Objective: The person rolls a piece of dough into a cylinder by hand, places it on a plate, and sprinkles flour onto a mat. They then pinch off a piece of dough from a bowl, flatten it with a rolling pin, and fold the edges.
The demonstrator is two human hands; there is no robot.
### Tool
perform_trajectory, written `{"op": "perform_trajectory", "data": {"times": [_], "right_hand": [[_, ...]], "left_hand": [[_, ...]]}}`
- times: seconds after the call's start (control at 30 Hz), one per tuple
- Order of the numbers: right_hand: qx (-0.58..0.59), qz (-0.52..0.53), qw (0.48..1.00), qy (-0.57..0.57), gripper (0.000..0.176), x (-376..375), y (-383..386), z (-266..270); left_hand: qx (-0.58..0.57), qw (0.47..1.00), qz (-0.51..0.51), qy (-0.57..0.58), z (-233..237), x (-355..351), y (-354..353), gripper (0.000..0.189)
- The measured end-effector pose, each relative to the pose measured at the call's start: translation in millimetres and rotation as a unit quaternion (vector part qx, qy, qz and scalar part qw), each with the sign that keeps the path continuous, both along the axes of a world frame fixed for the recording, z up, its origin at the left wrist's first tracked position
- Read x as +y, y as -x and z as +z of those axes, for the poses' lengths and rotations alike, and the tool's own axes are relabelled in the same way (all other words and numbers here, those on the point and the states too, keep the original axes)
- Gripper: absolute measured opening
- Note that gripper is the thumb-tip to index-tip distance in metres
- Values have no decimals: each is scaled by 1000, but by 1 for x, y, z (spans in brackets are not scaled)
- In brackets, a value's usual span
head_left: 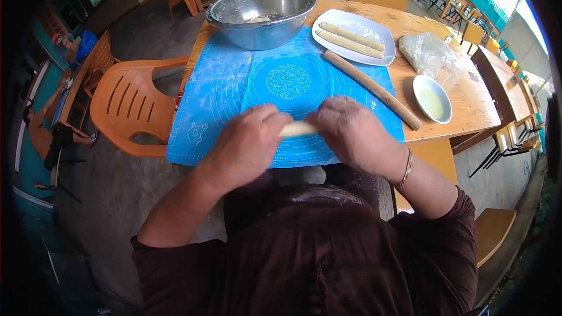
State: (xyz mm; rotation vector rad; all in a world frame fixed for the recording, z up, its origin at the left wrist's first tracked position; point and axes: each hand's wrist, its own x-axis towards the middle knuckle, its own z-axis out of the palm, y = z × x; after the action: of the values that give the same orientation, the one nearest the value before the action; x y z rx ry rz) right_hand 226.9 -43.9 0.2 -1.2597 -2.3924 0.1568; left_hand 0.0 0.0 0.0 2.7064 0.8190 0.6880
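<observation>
A short roll of pale dough point(298, 129) spans the gap between my two hands, over the near part of a blue mat point(225, 88). My left hand point(252, 140) is closed around its left end, and my right hand point(351, 131) is closed around its right end. The fingers hide both ends of the roll. Beyond my right hand a wooden rolling pin point(372, 89) lies slantwise across the mat's right edge. Two long dough strips point(349, 43) rest on a white floured plate point(380, 27) at the back.
A large steel bowl point(257, 34) stands at the table's back left. To the right are a plastic bag point(426, 52) and a small white bowl point(432, 102) of yellowish liquid. An orange chair point(126, 102) is at the left, and a person point(44, 126) sits farther left.
</observation>
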Motion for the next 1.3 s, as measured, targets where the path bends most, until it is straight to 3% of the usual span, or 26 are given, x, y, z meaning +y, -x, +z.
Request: {"op": "perform_trajectory", "data": {"times": [0.1,0.17,0.23,0.3,0.37,0.43,0.5,0.53,0.57,0.63,0.7,0.77,0.83,0.93,1.03,1.3], "right_hand": [[34,-15,996,-80,20,39,-1,2],[-6,-36,987,-158,19,70,0,-11],[-48,-48,986,-154,20,85,-1,-21],[-29,-45,998,19,33,92,2,-19],[9,-69,997,38,33,95,0,-1],[48,-93,992,64,34,105,1,1],[49,-81,994,-51,42,123,4,-9],[9,-93,995,18,53,124,8,-8],[9,-94,995,15,53,127,14,-12],[-101,-88,990,43,59,134,24,-32],[-106,-76,989,67,63,127,25,-46],[-158,-84,984,18,66,110,24,-55],[-145,-77,986,6,68,91,20,-61],[-91,-32,992,-81,69,58,16,-63],[-84,-8,993,-83,71,24,17,-52],[-96,41,995,-6,61,-35,8,-38]], "left_hand": [[-14,998,38,-41,9,36,-8,24],[-6,996,48,-81,-1,65,-12,22],[21,996,57,-60,-12,80,-10,25],[42,995,77,42,-16,86,-5,29],[16,990,87,108,-6,99,3,31],[-8,978,98,182,-1,109,1,37],[-96,955,150,236,4,118,-6,62],[-71,958,149,234,-1,124,-13,83],[-71,959,149,232,-4,124,-17,83],[-3,944,131,302,5,105,-33,86],[15,960,111,256,-20,103,-36,90],[188,970,110,102,-29,90,-34,89],[181,974,101,86,-38,72,-26,90],[156,985,65,-27,-49,47,-13,98],[175,980,53,-83,-49,16,-3,103],[170,983,1,-71,-36,-38,24,105]]}}
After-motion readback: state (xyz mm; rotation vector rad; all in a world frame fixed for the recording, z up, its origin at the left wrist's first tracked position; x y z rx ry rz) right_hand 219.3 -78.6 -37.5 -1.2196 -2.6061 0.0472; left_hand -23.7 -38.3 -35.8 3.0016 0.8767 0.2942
